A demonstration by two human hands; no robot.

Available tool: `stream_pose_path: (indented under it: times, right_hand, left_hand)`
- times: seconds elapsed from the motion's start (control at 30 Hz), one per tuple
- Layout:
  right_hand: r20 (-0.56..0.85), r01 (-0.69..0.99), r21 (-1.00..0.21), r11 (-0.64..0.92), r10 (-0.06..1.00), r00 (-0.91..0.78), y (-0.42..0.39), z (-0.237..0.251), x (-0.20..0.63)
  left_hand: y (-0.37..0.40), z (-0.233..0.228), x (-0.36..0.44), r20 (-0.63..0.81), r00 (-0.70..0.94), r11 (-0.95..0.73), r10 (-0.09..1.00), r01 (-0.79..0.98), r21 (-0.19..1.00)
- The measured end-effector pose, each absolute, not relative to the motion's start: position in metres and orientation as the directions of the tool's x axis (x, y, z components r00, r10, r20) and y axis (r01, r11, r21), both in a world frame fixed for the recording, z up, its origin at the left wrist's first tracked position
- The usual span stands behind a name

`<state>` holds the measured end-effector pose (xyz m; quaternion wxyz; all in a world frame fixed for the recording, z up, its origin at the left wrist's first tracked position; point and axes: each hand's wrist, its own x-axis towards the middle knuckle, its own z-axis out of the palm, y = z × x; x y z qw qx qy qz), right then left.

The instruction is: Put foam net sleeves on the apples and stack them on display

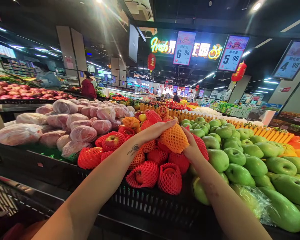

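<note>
Both my hands reach over a fruit stand and hold one apple wrapped in an orange foam net (174,138). My left hand (157,129) lies over its top and left side, the wrist showing a small bow tattoo. My right hand (192,148) cups the fruit from the right and underneath. Below them lies a pile of red apples in red foam nets (145,173), held in a black plastic crate (150,203).
Green apples (240,156) fill the stand to the right, bagged pinkish apples (82,133) the left. A yellow picket divider (265,131) runs behind. Price signs (184,47) hang overhead. Other people stand far back, one in a red top (88,87).
</note>
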<state>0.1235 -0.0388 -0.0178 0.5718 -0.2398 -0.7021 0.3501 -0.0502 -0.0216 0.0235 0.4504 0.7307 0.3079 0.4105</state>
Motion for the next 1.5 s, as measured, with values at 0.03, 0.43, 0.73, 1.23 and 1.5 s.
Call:
stream_pose_path:
  times: [0.03,0.43,0.73,1.23,1.5]
  right_hand:
    - [0.631,-0.058,-0.766,0.640,0.732,-0.256,-0.039,-0.016,0.124]
    - [0.619,-0.010,-0.783,0.622,0.777,-0.112,-0.027,-0.027,0.125]
    - [0.561,-0.102,-0.827,0.553,0.824,-0.080,-0.028,-0.022,0.124]
    - [0.457,-0.277,-0.876,0.396,0.864,-0.210,-0.039,-0.021,0.120]
    - [0.438,-0.346,-0.854,0.388,0.895,-0.080,-0.040,-0.017,0.116]
  left_hand:
    - [-0.020,0.023,-0.050,0.342,0.494,-0.432,0.800,0.078,0.898]
    - [-0.025,0.028,-0.058,0.707,0.306,-0.749,0.638,0.458,0.478]
    - [-0.020,0.032,-0.056,0.682,0.270,-0.705,0.680,-0.015,0.709]
    - [-0.005,0.022,-0.052,0.575,0.214,-0.614,0.790,0.276,0.740]
    - [-0.003,0.018,-0.060,0.701,0.314,-0.737,0.640,0.507,0.447]
